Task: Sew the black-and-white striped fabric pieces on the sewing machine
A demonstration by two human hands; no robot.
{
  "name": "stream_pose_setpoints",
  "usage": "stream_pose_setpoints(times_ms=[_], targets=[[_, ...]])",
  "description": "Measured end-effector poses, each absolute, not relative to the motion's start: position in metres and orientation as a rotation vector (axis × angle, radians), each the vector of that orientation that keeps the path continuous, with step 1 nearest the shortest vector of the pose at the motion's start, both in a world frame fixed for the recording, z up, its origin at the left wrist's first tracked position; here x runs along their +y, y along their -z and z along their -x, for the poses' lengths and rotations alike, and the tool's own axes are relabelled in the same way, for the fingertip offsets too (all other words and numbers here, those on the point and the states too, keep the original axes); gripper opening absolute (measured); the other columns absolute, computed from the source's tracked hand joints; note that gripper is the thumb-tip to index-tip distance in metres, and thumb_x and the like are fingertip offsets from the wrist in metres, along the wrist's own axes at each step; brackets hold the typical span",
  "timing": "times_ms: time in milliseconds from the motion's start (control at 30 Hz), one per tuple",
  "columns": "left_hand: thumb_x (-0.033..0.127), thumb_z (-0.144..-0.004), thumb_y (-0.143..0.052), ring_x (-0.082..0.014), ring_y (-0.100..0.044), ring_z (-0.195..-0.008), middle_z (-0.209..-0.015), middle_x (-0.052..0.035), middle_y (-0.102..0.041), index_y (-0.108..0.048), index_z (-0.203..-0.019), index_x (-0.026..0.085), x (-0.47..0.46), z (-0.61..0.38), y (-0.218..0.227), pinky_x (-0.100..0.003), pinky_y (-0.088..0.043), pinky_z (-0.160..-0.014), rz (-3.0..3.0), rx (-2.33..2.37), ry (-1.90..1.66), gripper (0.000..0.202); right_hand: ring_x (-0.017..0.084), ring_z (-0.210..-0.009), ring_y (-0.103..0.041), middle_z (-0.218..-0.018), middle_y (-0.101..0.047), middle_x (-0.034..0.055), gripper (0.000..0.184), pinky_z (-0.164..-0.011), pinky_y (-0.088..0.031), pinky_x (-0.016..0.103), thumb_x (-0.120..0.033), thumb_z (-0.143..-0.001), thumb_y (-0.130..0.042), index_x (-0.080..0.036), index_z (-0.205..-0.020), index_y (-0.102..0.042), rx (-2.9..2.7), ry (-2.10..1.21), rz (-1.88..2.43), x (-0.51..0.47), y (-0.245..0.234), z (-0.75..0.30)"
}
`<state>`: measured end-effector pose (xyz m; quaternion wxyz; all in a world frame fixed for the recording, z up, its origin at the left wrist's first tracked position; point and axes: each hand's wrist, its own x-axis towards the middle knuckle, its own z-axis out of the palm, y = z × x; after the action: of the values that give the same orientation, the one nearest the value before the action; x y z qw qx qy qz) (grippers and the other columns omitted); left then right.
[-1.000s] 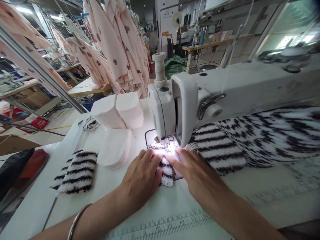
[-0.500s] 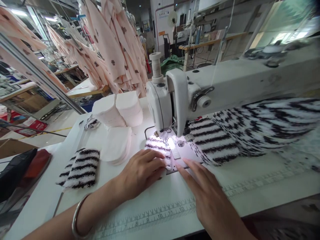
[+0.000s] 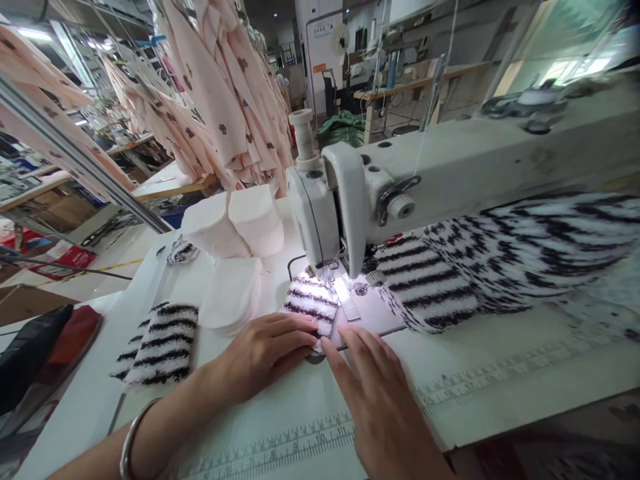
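Note:
A small black-and-white striped fuzzy fabric piece (image 3: 310, 303) lies on the bed of a white sewing machine (image 3: 350, 193), just in front of the lit needle area. My left hand (image 3: 260, 353) rests flat on the table with its fingertips on the piece's near edge. My right hand (image 3: 373, 387) lies flat beside it, fingers stretched toward the piece's near right corner. Neither hand grips anything.
A heap of striped fabric (image 3: 500, 260) lies under the machine arm at right. Another striped piece (image 3: 160, 343) sits at left. Stacks of white oval pads (image 3: 233, 247) stand behind. A printed ruler (image 3: 300, 447) runs along the table's front. Pink garments (image 3: 225, 93) hang at the back.
Both hands have drawn back toward me from under the needle. The striped piece now lies more exposed in front of the presser foot; my right hand has shifted left to its corner.

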<state>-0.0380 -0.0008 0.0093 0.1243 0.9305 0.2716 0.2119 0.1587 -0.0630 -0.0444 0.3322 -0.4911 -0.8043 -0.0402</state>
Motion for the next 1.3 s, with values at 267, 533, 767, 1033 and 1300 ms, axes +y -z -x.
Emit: stream_pose_setpoints(times_ms=[267,533,767,1033,1300], targets=[[0.014,-0.092,-0.049,-0.0186,-0.063,-0.105,-0.111,-0.007,-0.067,-0.06,-0.108,0.016,-0.025,0.002,-0.003,-0.033,-0.057,-0.088,-2.656,1.072,-0.733,0.019,0.03,-0.126,-0.04,-0.131,-0.05,0.0147,0.049,-0.101,-0.033,0.05,-0.001,-0.08,-0.035,-0.017,-0.122,-0.054,-2.318,0.343,1.292,-0.054,0.039,-0.188],[0.015,-0.094,-0.045,-0.0213,-0.062,-0.109,-0.111,-0.0088,-0.066,-0.057,-0.114,0.016,-0.018,-0.005,-0.001,-0.038,-0.057,-0.088,-2.732,1.198,-0.618,0.023,0.028,-0.123,-0.045,-0.128,-0.052,0.0137,0.045,-0.099,-0.039,0.05,0.002,-0.078,-0.033,-0.018,-0.108,-0.06,-2.161,0.23,1.308,-0.032,0.034,-0.184],[0.015,-0.093,-0.043,-0.0233,-0.049,-0.125,-0.129,-0.0118,-0.057,-0.048,-0.127,0.013,-0.006,0.004,0.017,-0.041,-0.049,-0.101,-2.833,1.235,-0.589,0.035,0.027,-0.111,-0.053,-0.111,-0.057,0.012,0.046,-0.087,-0.049,0.044,0.001,-0.078,-0.033,-0.018,-0.109,-0.061,-2.18,0.399,1.265,-0.015,0.031,-0.183],[0.01,-0.091,-0.038,-0.0229,-0.063,-0.096,-0.102,-0.0118,-0.065,-0.049,-0.121,0.013,0.019,0.007,0.012,-0.04,-0.056,-0.083,-2.86,1.27,-0.553,0.033,0.027,-0.1,-0.059,-0.104,-0.058,0.0138,0.052,-0.082,-0.053,0.043,0.003,-0.076,-0.032,-0.016,-0.117,-0.059,-2.201,0.518,1.4,-0.011,0.034,-0.175],[0.012,-0.091,-0.034,-0.0222,-0.063,-0.087,-0.09,-0.0067,-0.065,-0.055,-0.1,0.018,0.034,0.009,0.002,-0.039,-0.054,-0.082,-2.84,1.309,-0.499,0.024,0.027,-0.127,-0.043,-0.136,-0.046,0.0126,0.058,-0.097,-0.048,0.04,-0.001,-0.081,-0.033,-0.019,-0.135,-0.045,-2.207,0.371,1.448,-0.026,0.05,-0.188]])
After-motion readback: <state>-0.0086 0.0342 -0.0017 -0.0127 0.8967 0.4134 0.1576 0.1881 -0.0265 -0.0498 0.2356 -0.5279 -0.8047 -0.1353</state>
